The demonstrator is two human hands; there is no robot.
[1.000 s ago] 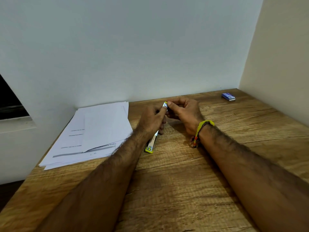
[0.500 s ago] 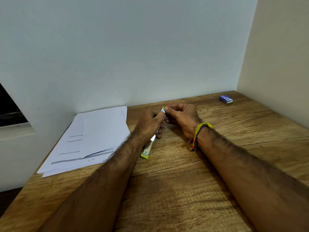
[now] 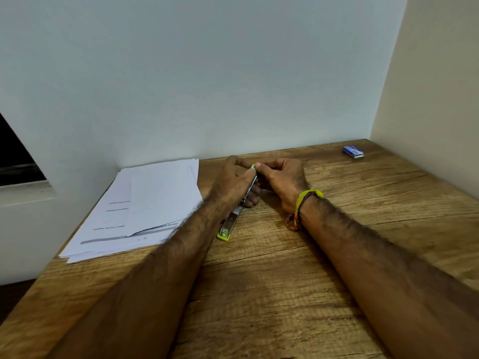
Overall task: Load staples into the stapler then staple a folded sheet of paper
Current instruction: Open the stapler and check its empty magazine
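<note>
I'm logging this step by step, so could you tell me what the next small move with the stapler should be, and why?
Probably push its far end home. The left hand grips the stapler, which lies on the table, while the right hand pinches its far tip, so loading looks unfinished. The paper stack lies untouched alongside.

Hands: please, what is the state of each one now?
Left hand: grips the stapler.
Right hand: fingers curled, pinching the stapler's far end.

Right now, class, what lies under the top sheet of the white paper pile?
Under the white paper pile's folded top sheet, printed pages peek out along the left and near edges; the rest is covered.
</note>
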